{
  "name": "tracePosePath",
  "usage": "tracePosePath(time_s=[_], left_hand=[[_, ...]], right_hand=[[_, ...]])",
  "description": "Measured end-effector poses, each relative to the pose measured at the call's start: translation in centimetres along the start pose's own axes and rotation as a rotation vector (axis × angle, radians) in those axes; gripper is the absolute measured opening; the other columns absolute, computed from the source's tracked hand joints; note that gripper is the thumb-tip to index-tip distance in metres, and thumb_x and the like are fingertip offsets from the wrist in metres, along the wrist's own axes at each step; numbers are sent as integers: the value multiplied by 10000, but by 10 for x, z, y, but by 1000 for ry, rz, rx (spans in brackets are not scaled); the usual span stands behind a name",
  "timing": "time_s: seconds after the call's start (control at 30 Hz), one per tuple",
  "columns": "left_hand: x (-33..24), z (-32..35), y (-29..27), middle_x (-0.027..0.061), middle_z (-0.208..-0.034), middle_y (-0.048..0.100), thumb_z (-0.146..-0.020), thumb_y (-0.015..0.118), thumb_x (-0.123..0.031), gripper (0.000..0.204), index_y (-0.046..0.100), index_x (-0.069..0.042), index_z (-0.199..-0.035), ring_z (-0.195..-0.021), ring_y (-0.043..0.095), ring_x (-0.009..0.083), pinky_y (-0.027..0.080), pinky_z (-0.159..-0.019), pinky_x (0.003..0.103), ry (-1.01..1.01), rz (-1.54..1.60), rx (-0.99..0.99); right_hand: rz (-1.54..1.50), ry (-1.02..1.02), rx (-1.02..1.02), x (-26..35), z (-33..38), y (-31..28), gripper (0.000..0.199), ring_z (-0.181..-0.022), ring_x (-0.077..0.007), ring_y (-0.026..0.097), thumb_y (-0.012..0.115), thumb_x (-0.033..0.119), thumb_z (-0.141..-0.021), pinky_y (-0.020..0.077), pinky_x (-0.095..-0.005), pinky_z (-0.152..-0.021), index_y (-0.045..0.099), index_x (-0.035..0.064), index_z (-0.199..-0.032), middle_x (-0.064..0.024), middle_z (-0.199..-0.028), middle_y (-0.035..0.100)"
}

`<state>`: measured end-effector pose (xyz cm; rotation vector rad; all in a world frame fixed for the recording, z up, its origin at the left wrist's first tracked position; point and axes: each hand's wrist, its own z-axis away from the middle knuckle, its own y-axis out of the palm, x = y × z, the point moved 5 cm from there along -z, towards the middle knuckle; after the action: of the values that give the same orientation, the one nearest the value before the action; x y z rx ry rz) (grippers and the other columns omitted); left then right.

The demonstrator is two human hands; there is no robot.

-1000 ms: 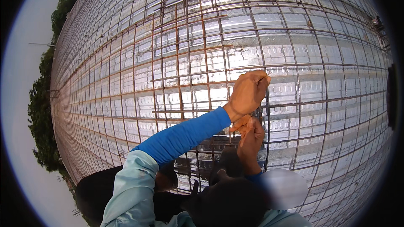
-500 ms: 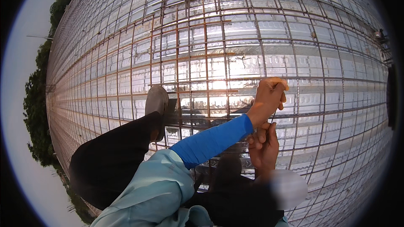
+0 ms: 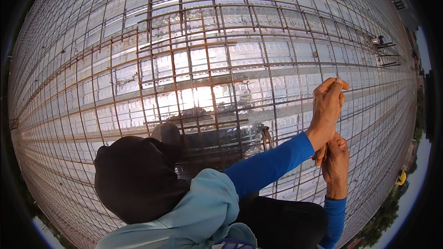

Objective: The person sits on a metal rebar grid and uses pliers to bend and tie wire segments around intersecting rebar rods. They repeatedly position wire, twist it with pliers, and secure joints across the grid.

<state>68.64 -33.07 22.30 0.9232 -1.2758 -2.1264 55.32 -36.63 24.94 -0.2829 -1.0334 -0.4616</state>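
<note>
My left hand (image 3: 328,110) reaches out over the steel rebar mesh (image 3: 301,97), its thumb and fingers pressed together in a pinch. What they hold, if anything, is too small to make out. Just below its wrist is my right hand (image 3: 336,159), fingers curled closed and partly hidden behind the left wrist. I cannot make out what is in it. To the left of my hands, a pair of rusty pincers (image 3: 266,137) rests at the mesh, handles pointing down. Blue sleeves cover both forearms.
Under the bars lies shiny ribbed metal decking (image 3: 249,140). Rust-brown bars (image 3: 189,71) overlap the grid ahead of my shoe (image 3: 166,136). Dark bar ends (image 3: 387,55) stick out at the far right. A yellow helmet-like shape (image 3: 401,177) shows near the right rim.
The view has turned, and both hands now appear farther right. The pincers have come into sight. A thin wire-like strand seen between my hands earlier is no longer distinguishable.
</note>
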Motion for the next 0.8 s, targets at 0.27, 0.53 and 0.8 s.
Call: tracePosePath(time_s=[0.27,0.53,0.8], left_hand=[[-78,16,82,-60,-568,451,-1091,556,-365,352,638,-75,-910,-408,285,28,215,-360,231,-163,470,166],[-173,26,113,-68,-575,430,-1126,518,-334,387,640,-65,-876,-462,290,8,226,-414,218,35,570,299],[-225,-1,83,-83,-586,373,-1116,540,-328,449,615,-68,-758,-508,255,12,184,-462,245,365,375,110]], right_hand=[[328,-281,-212,113,54,66,309,-463,-40,433,549,240,-1124,383,-208,-494,665,-28,-1025,25,-580,527],[242,-537,-394,138,66,120,268,-797,-63,639,558,179,-1120,502,-214,-682,630,-62,-1211,-70,-976,702],[331,-752,-541,95,30,183,306,-879,-91,676,547,188,-1126,539,-239,-766,606,-54,-1303,-84,-1037,718]])
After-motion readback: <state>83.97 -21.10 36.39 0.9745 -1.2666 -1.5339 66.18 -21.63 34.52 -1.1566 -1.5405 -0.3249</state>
